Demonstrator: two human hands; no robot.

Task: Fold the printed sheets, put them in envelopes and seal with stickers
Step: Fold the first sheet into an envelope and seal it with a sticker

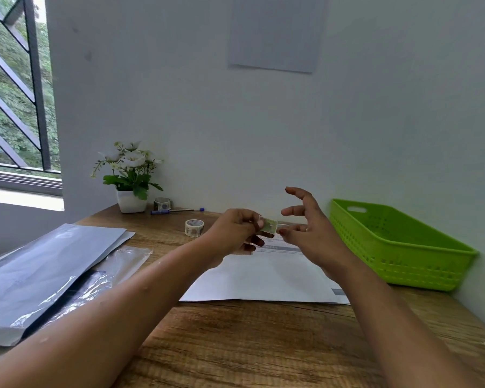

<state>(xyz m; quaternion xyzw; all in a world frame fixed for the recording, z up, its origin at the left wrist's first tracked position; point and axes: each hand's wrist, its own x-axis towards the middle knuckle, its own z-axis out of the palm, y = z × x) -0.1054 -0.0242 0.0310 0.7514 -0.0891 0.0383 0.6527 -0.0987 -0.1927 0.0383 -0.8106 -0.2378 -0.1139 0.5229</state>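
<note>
Nearest the camera, two bare forearms reach forward over a wooden table (235, 340) with a streaked brown grain. At the near left lie flat grey envelopes (39, 273), smooth and matte, with a crinkled clear plastic sleeve (95, 284) overlapping them on the right; their long axis runs from the near left toward the far right.

Just beyond the arms, a white printed sheet (263, 275) lies flat on the table between the hands and the near edge. Its long axis runs left to right, and a grey printed band with small text shows along its far part, under the hands.

Above the sheet's far edge, the left hand (235, 233) has its fingers curled together, thumb and forefinger clamped on a small sticker (269, 226). The sticker is a pale green, roughly square piece with a scalloped, stamp-like edge; it is held off the table and points right, toward the other hand. The right hand (308, 228) is just beside it with fingers spread apart and curved; whether its lowest fingertips touch the sticker cannot be told.

To the right stands a bright green plastic basket (403, 247), rectangular, with perforated walls and a handle slot. Behind the left hand sits a patterned tape roll (194, 227), then a blue pen (177, 211), a second roll (162, 204), and a white pot of white flowers (130, 177) against the pale wall.
</note>
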